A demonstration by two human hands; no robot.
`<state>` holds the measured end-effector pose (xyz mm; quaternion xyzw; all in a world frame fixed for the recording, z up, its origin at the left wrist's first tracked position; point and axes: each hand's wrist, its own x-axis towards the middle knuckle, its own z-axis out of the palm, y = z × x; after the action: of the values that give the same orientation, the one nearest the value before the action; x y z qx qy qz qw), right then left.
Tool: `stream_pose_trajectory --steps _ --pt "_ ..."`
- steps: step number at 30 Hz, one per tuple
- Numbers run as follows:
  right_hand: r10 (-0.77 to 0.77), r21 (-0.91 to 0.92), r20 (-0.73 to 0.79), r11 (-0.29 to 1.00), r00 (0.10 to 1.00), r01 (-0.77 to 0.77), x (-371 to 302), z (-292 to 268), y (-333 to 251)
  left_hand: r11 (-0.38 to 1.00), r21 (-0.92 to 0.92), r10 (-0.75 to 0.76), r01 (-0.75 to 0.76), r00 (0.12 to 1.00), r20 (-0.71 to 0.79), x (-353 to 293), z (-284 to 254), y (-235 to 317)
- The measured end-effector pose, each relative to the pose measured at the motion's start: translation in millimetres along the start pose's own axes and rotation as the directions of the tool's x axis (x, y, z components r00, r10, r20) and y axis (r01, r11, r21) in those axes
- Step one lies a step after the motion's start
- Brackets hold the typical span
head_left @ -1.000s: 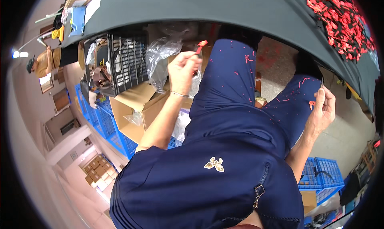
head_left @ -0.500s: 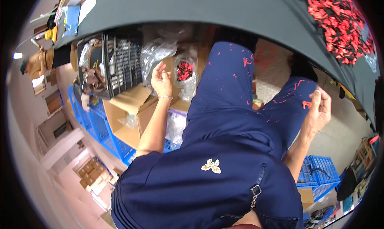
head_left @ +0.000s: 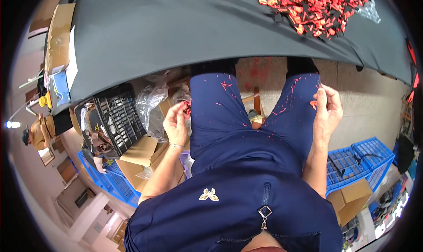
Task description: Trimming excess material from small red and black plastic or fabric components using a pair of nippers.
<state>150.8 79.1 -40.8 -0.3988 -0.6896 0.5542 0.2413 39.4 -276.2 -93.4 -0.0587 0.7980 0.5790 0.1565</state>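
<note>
My left hand (head_left: 176,126) is beside my left thigh, its fingers loosely bent and a little apart, holding nothing that I can see. Just past its fingertips, small red-and-black pieces (head_left: 188,109) show in a clear plastic bag, partly hidden by the hand. Over my right thigh, the thumb and forefinger of my right hand (head_left: 327,113) are pinched together. A thin dark tip shows at that pinch, with a small red loop (head_left: 313,104) just below; they look like one red-and-black piece. A large heap of similar pieces (head_left: 315,10) lies on the dark-covered table (head_left: 154,36).
Left of my legs are a filled black crate (head_left: 125,120), clear plastic bags (head_left: 152,104) and an opened cardboard box (head_left: 136,157). Blue crates (head_left: 348,164) stand at right. Red thread scraps lie on my trousers. At far left, another person (head_left: 42,128) stands.
The view has swung right, so the table and heap have shifted left in it. My left fingertips now overlap the bagged red-and-black pieces. My right hand keeps its pinch.
</note>
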Motion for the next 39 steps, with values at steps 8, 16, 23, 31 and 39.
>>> stream_pose_trajectory --steps 8,16,23,31,39 --pt "0.049 0.096 0.010 0.994 0.999 -0.050 4.7 1.8 5.1 0.974 0.132 -0.188 0.182 0.981 0.038 -73.6 -49.1 -40.8" --pt "0.039 0.068 -0.074 0.997 0.996 -0.034 1.9 -17.8 14.7 0.382 0.821 -0.872 -0.424 0.128 0.472 -104.2 -91.8 52.3" --pt "0.093 0.080 -0.111 0.993 0.989 -0.084 -3.9 -30.8 29.1 0.630 0.740 -0.775 -0.237 -0.253 0.579 -104.6 -137.4 12.0" --pt "0.082 0.076 -0.119 0.994 0.990 -0.073 -1.4 -39.0 31.8 0.372 0.564 -0.582 0.737 -0.288 0.760 -62.5 -92.1 103.7" --pt "0.103 -0.012 -0.147 0.994 0.984 -0.106 -5.9 -52.5 45.6 -0.042 0.603 -0.777 0.796 -0.406 0.482 -79.8 -179.6 44.4"
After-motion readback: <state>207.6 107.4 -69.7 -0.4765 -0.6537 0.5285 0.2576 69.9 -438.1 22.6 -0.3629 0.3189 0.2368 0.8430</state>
